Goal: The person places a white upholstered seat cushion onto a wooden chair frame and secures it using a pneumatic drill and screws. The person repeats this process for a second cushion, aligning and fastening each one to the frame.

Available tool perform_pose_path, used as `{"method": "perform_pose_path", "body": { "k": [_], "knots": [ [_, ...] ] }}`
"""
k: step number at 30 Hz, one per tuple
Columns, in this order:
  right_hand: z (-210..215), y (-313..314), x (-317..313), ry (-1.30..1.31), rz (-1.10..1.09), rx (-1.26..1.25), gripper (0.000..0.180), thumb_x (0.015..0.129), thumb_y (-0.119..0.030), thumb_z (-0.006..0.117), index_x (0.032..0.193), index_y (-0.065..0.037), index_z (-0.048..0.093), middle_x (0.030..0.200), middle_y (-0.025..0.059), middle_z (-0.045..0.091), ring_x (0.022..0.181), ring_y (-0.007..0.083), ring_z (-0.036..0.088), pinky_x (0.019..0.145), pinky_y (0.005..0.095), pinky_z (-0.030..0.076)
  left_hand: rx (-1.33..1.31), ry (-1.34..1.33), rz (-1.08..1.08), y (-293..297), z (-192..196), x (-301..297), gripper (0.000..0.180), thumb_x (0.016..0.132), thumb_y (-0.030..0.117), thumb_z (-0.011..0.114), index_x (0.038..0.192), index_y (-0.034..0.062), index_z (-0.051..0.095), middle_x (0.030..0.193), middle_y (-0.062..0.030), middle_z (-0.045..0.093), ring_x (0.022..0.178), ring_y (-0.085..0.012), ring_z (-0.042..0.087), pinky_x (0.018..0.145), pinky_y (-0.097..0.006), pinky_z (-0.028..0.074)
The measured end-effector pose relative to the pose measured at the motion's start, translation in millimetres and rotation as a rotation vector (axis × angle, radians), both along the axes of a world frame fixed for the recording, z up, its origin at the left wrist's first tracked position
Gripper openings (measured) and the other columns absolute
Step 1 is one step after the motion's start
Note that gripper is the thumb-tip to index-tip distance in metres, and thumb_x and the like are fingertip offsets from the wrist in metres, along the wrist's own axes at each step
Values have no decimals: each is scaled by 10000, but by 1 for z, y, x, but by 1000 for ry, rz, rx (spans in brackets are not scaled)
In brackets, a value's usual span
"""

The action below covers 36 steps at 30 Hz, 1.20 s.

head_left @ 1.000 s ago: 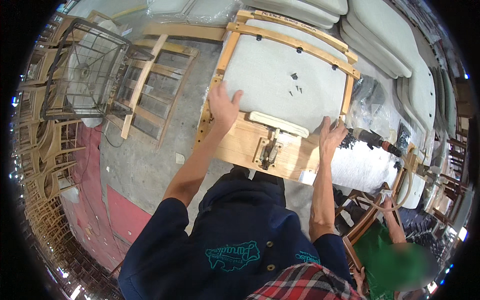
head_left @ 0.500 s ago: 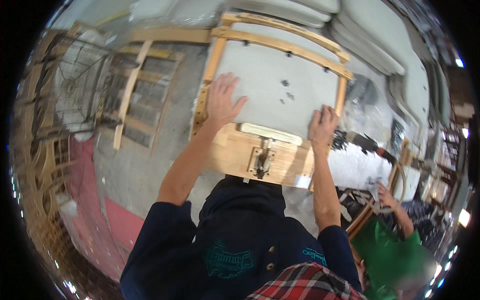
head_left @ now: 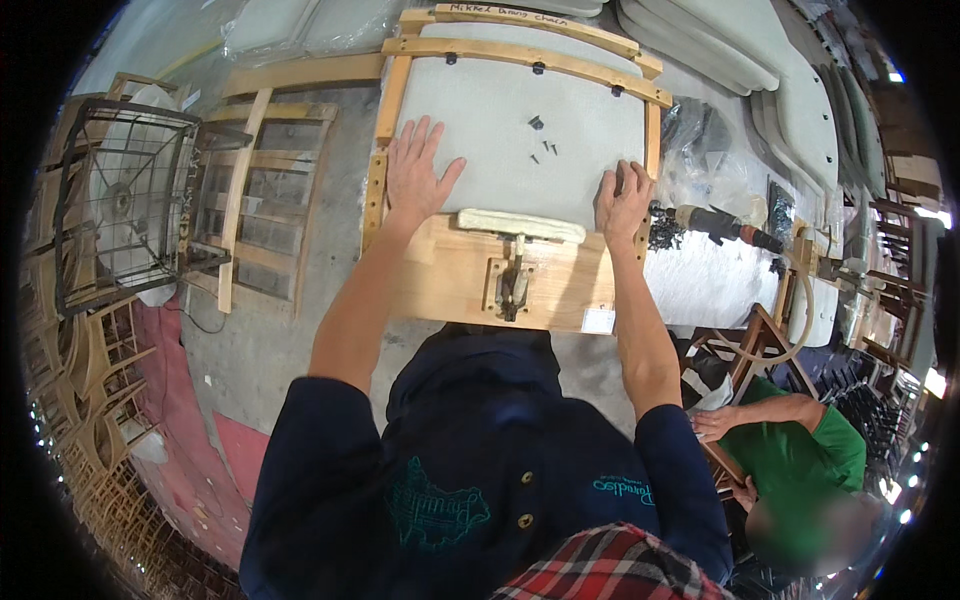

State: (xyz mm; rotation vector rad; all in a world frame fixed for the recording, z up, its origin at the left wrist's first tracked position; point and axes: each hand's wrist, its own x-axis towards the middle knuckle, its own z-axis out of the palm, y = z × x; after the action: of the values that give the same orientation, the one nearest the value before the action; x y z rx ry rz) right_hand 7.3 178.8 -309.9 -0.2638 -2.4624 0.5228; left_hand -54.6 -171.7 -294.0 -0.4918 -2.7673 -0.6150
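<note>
A pale grey, rounded panel (head_left: 490, 120) lies inside a wooden jig frame (head_left: 520, 52). My left hand (head_left: 415, 180) rests flat on the panel's left part, fingers stretched and thumb apart. At the right edge, my right hand (head_left: 622, 205) touches the panel with bent, slightly parted fingers and nothing visible in them. Between my wrists a padded bar (head_left: 520, 226) lies along the panel's near edge. Behind it, a toggle clamp (head_left: 512, 282) is mounted on a wooden board (head_left: 440, 285). Several small screws (head_left: 546, 148) and a small black piece (head_left: 536, 122) lie on the panel.
A power drill (head_left: 715, 225) lies right of the jig, beside clear plastic wrapping. Stacked pale panels (head_left: 700, 45) stand at the back right. At left are a wooden pallet (head_left: 265, 200) and a black wire rack (head_left: 125, 200). A co-worker in green (head_left: 800, 440) works at the lower right.
The jig and my hands sit a little higher and further left in the picture as the view shifts. Both hands keep their places on the panel. The co-worker's hand has come lower and nearer.
</note>
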Motion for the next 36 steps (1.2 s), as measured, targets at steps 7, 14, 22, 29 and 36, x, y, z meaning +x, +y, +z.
{"method": "perform_pose_path", "body": {
  "k": [7,14,22,29,36],
  "knots": [
    [24,4,23,-140,-90,-477,365,941,-218,699,1211,25,665,1211,206,674,1125,341,638,986,438,495,44,-42,43,1,-19,-2,681,954,526,608,1465,84,522,1586,-167,397,1496,-373,289,1202,-606,209],
    [47,15,117,51,-312,-833,412,908,-159,763,1217,84,637,1035,122,701,955,173,652,863,312,531,122,-31,65,21,-14,-13,532,917,419,697,1301,54,650,1475,-192,517,1411,-405,391,1149,-584,266],
    [55,104,99,94,-239,-577,659,812,-69,843,1367,46,507,1157,129,654,989,198,638,868,347,542,203,103,-54,56,-8,-39,355,890,302,746,1149,61,719,1333,-155,620,1283,-372,498,1089,-500,359],
    [53,119,52,82,24,-902,603,891,-90,785,1395,64,492,1050,104,730,1003,158,659,980,372,499,331,-6,-190,92,5,-59,311,875,271,764,1111,71,735,1180,-112,697,1191,-320,563,1055,-442,408],
    [54,121,38,210,-143,-888,390,926,-133,735,1258,-5,574,893,131,734,874,203,690,861,355,524,347,13,-309,113,20,-54,220,862,215,757,1053,107,763,979,-42,707,1015,-264,612,964,-408,461]
  ]
}}
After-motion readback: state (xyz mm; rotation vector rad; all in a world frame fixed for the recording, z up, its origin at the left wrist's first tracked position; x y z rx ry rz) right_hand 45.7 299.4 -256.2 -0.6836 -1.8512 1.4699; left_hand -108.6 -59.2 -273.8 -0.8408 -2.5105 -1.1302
